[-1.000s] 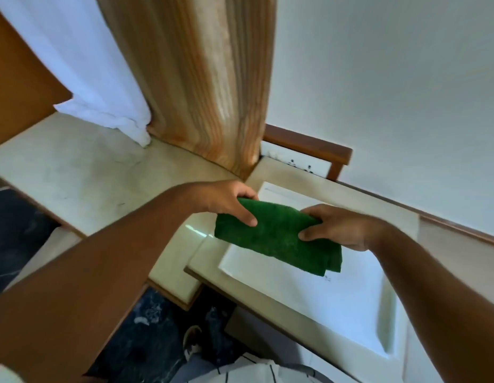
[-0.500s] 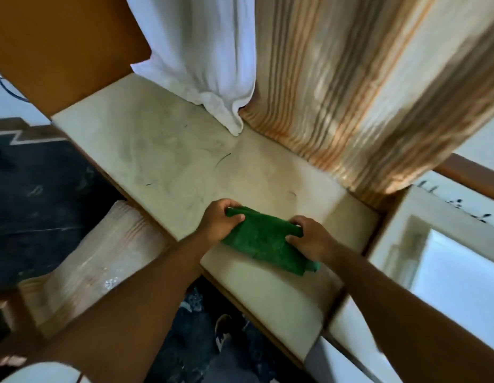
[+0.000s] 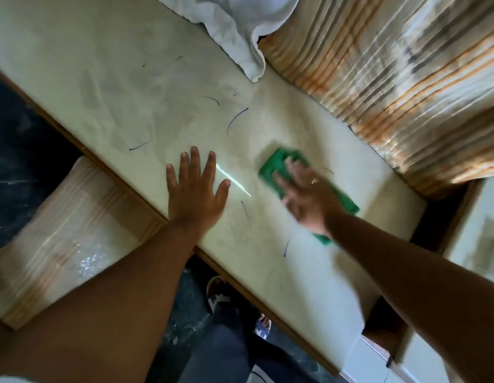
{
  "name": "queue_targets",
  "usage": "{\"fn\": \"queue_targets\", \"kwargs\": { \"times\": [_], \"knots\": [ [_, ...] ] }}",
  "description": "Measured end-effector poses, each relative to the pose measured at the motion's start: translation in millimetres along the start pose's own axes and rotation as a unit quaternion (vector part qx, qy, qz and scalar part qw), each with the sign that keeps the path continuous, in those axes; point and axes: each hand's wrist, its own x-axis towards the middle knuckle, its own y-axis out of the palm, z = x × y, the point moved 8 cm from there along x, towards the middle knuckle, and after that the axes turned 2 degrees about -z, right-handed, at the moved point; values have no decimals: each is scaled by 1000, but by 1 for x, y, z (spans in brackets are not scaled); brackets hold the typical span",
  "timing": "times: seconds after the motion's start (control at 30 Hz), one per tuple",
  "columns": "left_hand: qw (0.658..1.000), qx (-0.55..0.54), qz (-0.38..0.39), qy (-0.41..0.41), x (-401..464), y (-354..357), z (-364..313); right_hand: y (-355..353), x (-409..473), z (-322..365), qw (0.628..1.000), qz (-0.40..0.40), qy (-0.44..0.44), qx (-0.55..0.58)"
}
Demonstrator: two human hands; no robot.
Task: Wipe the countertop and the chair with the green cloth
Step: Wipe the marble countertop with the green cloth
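Two bare hands in view, both palm-down on the pale countertop (image 3: 129, 87).

Left hand (image 3: 194, 189): fully spread, five fingers fanned apart and flat on the stone, holding nothing. The heel of the palm sits just inside the counter's wooden front edge. A bright streak of reflected light (image 3: 233, 179) lies just beside its thumb, between the two hands.

Right hand (image 3: 305, 196): open, fingers extended and a little apart, pressed flat on top of the green cloth (image 3: 273, 167). No pinch, no curl; the cloth is trapped under palm and fingers. Hand and cloth are motion-blurred. One ring (image 3: 314, 181) shows on a finger of this hand.

Green cloth: one, lying flat on the countertop under the right hand, with a corner sticking out beyond the fingertips and another strip showing at the wrist side. It is well apart from the left hand.

Pen-like dark marks on the stone: about seven short curved strokes that I can count, most beyond the left fingertips, two or three between and below the hands; fainter ones are too blurred to count.

Beyond the right hand, one striped orange-and-cream curtain (image 3: 392, 73) rests on the counter's far side. Beyond and between the hands, one white cloth (image 3: 240, 29) bunched on the surface. Below the left forearm, one striped cushioned seat (image 3: 63, 230). Two feet in sandals (image 3: 218, 294) show on the dark floor under the arms.
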Motion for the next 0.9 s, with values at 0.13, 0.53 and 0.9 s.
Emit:
{"fn": "queue_targets", "kwargs": {
  "times": [0.13, 0.53, 0.9],
  "knots": [
    [1000, 2, -9, -1, -1, 2, 1, -9, -3, -11, 981, 5, 182, 62],
    [1000, 11, -7, -8, 2, 1, 2, 10, -103, 57, 994, 79, -43, 60],
    [1000, 14, 3, -14, 2, -2, 0, -5, -87, 63, 959, -73, 228, 154]
  ]
}}
